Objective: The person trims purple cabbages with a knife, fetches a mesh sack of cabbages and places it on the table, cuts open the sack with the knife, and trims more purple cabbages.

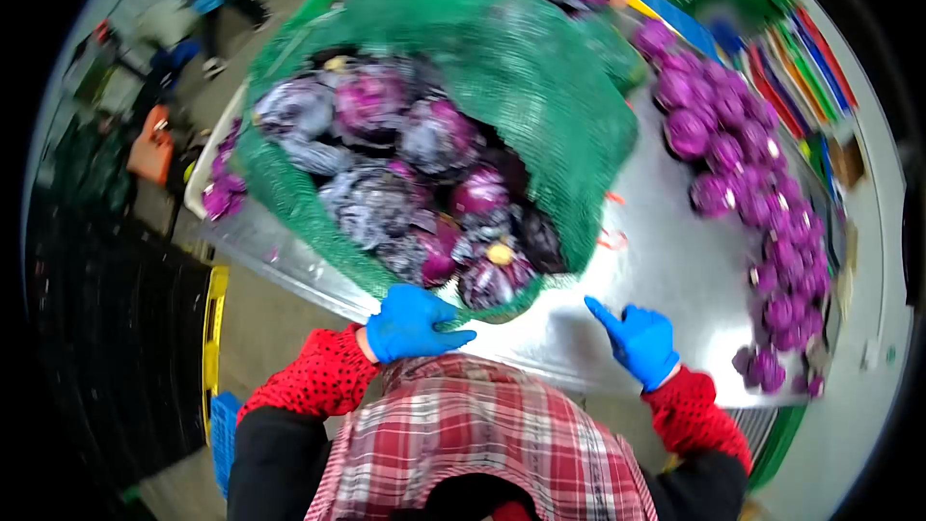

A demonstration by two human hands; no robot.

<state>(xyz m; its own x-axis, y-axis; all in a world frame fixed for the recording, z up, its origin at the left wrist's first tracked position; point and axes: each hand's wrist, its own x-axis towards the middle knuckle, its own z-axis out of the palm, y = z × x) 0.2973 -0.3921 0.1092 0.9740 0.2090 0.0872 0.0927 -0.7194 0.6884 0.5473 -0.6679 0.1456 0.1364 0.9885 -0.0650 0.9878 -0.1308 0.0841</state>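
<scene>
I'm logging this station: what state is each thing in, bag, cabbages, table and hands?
Green mesh bag, open, cabbages inside.
Bagged cabbages, mostly dull, untrimmed-looking.
Table cabbages, bright purple, heaped loose.
Metal table, partly covered.
Left hand, gloved, at the bag's near edge, grip unclear.
Right hand, gloved, partly open, holding nothing.

Work area seen from above. A metal table [666, 280], its bare top bright with reflected light, stands over a dull grey-brown floor [265, 338]. Right: a pale wall [880, 280], curved in view; upper right: a row of coloured panels [796, 68]. Left: a dark stack [125, 318], indistinct in shadow, bordered by a yellow edge [214, 328]; lower left: a blue crate [225, 434].
</scene>
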